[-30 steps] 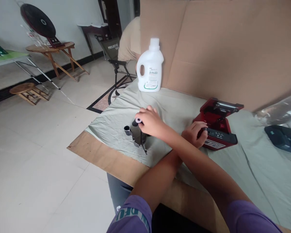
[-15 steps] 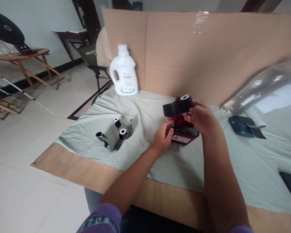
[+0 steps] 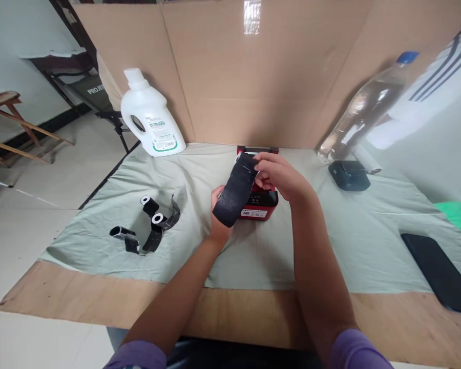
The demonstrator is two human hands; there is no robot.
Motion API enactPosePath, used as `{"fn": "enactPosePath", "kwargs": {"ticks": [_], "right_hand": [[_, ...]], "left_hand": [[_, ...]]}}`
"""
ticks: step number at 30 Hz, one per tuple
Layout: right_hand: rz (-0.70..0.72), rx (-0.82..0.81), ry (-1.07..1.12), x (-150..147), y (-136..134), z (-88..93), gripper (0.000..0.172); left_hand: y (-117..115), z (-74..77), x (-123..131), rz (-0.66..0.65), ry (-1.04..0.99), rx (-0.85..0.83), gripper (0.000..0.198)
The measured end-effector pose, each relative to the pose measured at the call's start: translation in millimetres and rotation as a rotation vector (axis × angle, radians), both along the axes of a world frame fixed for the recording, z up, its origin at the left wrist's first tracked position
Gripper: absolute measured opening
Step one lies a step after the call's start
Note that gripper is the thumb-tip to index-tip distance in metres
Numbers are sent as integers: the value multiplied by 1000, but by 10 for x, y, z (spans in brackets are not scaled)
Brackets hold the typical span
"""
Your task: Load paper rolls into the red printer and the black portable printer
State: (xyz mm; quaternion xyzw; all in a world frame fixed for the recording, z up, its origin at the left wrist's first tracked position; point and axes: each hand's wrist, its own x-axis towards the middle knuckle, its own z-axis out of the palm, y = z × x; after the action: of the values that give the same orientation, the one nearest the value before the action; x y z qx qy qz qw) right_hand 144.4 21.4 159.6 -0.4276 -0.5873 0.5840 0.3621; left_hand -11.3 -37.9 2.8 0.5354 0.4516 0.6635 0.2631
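My right hand pinches the top of a black ribbon strip that hangs in front of a small red printer on the grey-green cloth. Behind the lower end of the strip is my left hand; its fingers are mostly hidden, and it seems to grip the strip's lower part. Left of my hands, several black ribbon rolls with white cores lie in a loose tangle on the cloth.
A white detergent jug stands at the back left against a cardboard wall. At the back right a clear bottle leans over a dark device. A black phone lies at the right; something green beyond it.
My right hand left the pile of rolls on the left carrying one, brought it over the red printer, and a length of black ribbon now hangs unrolled between both hands. The view swung right.
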Motion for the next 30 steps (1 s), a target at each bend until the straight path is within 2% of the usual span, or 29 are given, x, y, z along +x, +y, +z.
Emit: {"fn": "enactPosePath", "kwargs": {"ticks": [2,4,7,11,13,16,21,27,30], "right_hand": [[17,74,-98,-20,-26,-1,12],[38,148,-176,-28,-45,-2,12],[59,224,-293,-15,-41,-24,13],[35,297,-534,55,29,-99,14],[33,325,-660,104,75,-138,15],[58,326,-763,166,123,-169,14],[93,282,-679,187,101,-127,15],[132,309,-513,137,-84,57,15],[131,301,-462,130,-151,133,14]], "left_hand": [[-13,26,14,23,10,1,39],[-33,55,30,65,-64,-36,37],[-68,71,32,105,-83,-79,44],[-92,40,-23,77,163,125,52],[-94,26,-44,71,315,228,45],[-101,30,-40,81,461,284,32],[-124,52,-35,94,477,266,33],[-112,33,-97,-25,209,182,35],[-139,31,-113,-13,212,141,38]]}}
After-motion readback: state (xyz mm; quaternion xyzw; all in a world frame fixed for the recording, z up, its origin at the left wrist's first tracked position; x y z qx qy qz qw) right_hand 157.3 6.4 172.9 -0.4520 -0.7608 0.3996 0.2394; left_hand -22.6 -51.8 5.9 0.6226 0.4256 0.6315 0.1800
